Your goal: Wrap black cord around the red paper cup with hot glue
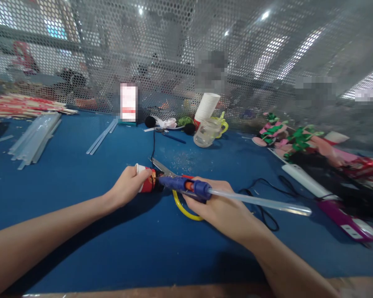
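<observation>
Had open room on blue table (127,256), esp. toward near edge. Gripped glue gun (180,183) in R hand (219,203) w/ fingers clamped round it, nr yellow-handled scissors (186,214). Held paper cup (147,181) sideways, approx. mid-table, in L hand (127,186) w/ fingers clamped on it.

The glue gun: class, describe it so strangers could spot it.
Near the middle of the blue table, find the person's right grip. It holds the glue gun, which, unlike the neighbouring red cup, is indigo with a long translucent stick behind.
</observation>
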A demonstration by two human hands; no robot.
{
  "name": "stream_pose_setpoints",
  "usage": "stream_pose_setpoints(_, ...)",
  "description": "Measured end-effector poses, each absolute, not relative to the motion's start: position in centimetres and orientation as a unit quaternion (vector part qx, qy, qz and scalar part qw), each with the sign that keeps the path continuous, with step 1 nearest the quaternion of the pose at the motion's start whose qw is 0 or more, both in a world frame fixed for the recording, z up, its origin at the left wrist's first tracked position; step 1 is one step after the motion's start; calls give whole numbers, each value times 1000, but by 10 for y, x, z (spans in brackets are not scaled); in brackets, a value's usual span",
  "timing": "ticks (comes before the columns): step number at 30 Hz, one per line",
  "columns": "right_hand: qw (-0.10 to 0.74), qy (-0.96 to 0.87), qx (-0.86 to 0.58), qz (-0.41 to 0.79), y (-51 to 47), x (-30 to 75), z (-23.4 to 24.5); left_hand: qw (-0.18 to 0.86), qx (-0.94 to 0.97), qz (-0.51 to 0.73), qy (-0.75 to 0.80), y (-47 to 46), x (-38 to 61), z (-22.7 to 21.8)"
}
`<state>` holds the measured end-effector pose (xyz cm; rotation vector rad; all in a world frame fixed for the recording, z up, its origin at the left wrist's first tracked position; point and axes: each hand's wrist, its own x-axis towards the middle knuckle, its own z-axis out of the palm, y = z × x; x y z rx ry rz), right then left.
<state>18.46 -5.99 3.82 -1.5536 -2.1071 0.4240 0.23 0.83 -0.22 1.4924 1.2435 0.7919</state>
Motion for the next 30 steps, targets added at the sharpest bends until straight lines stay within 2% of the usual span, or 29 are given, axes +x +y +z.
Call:
stream_pose_setpoints(5, 249, -775, -567, 122, -55, 185, 38, 457, 652, 308, 521, 5, 3, 2)
stream_pose_setpoints(12, 156, -798, -577, 80, -50, 183, 47, 419, 690, 289, 514, 1, 3, 6)
stream_pose_setpoints(20, 251, -765, -573, 154, -58, 185, 37, 480, 632, 309, 524, 7, 3, 3)
stream_pose_setpoints(30, 212, -775, -574, 157, -62, 181, 40, 540, 548, 363, 526, 11, 6, 2)
